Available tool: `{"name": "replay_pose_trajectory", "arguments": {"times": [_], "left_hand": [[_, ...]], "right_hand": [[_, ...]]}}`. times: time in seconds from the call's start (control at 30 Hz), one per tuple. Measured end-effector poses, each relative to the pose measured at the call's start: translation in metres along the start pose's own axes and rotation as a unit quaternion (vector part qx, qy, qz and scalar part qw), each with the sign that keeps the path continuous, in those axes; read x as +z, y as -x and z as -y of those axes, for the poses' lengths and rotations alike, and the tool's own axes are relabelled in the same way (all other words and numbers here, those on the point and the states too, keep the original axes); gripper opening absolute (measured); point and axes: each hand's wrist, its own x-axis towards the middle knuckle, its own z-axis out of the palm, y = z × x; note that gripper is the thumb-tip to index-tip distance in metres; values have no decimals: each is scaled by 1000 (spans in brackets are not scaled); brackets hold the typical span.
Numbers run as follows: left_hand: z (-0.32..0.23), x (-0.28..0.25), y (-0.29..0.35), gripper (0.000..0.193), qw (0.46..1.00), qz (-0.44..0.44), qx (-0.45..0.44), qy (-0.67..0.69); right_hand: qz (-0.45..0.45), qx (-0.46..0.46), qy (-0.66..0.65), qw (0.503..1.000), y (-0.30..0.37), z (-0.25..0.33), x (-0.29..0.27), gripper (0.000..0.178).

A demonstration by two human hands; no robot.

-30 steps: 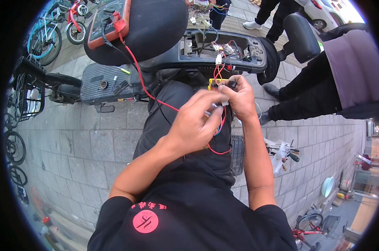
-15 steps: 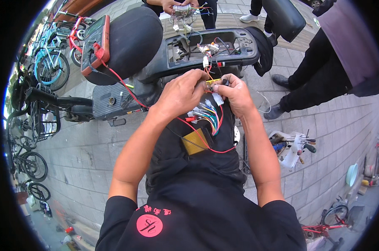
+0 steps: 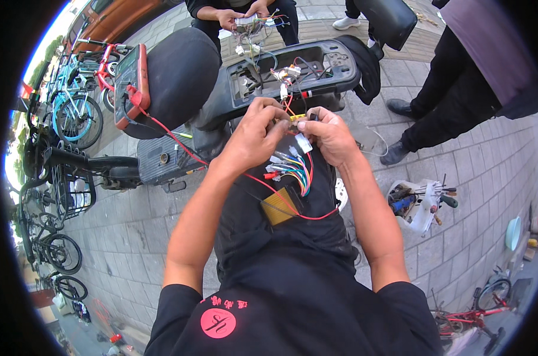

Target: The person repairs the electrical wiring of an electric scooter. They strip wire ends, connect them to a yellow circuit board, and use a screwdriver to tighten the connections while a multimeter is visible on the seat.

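My left hand (image 3: 252, 133) and my right hand (image 3: 331, 137) meet over my lap, fingertips almost touching. Both pinch at the ends of thin red and yellow wires (image 3: 296, 118) that run down from the scooter's open seat compartment (image 3: 243, 85). A small black piece also shows at my right fingertips; its kind is unclear. Just below hangs a white plug connector (image 3: 303, 143). On my thighs lies a gold-coloured finned controller box (image 3: 279, 209), with a bundle of coloured wires (image 3: 304, 178) beside it. My fingers hide the exact joint.
A red-cased multimeter (image 3: 131, 89) leans on the raised black seat (image 3: 180, 71); its red lead (image 3: 251, 176) crosses my lap. Opposite, another person's hands (image 3: 243, 18) hold a silver wired box. Someone stands at right. A white tool tub (image 3: 420, 207) sits on the paving.
The view has shifted slightly, so the scene sits a little differently. My hands stay together at the wires, with only small finger movements.
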Motion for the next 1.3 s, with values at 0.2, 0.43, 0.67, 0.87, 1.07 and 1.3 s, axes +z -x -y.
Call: {"name": "replay_pose_trajectory", "arguments": {"times": [0.2, 0.43, 0.67, 0.87, 1.07, 1.3], "left_hand": [[12, 12, 7, 15, 993, -11, -60, 96], [4, 11, 4, 21, 993, 17, -74, 86], [-3, 15, 4, 29, 985, 32, -119, 119], [-7, 28, 8, 32, 985, -35, -142, 86], [-5, 26, 12, 32, 977, -36, -169, 124], [-7, 20, 13, 27, 974, -12, -169, 149]], "right_hand": [[5, -6, -21, 1000, 2, -5, -2, 25], [10, 0, -42, 999, 2, -7, -6, 29], [14, -8, -81, 997, 13, -6, -5, 37], [-5, -19, -44, 999, 19, -2, 1, 41], [-51, -60, 21, 997, 20, -1, 11, 38], [-45, -134, 129, 982, 6, -4, 14, 31]]}}
